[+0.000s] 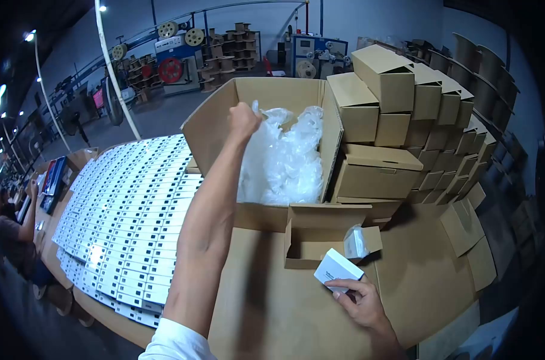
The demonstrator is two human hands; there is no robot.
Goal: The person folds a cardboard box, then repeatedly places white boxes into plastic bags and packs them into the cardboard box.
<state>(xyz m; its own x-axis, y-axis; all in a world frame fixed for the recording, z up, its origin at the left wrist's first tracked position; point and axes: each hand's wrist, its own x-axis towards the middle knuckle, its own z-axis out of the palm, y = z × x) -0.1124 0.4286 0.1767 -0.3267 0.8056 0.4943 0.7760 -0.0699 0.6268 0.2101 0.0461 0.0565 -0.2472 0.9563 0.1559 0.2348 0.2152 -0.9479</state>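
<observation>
My left hand reaches over a large open cardboard carton, its fingers closed on the top of a clear plastic bag. More crumpled clear plastic bags fill the carton. In my right hand is a small white box with fine print on its side, held tilted between thumb and fingers. Just beyond it lies a small open brown carton. A plastic-wrapped white item rests at that carton's right end.
Rows of white boxes with dark square marks cover the table's left side. Closed brown cartons are stacked at the right. A person sits at the far left. Machines and wooden spools stand behind.
</observation>
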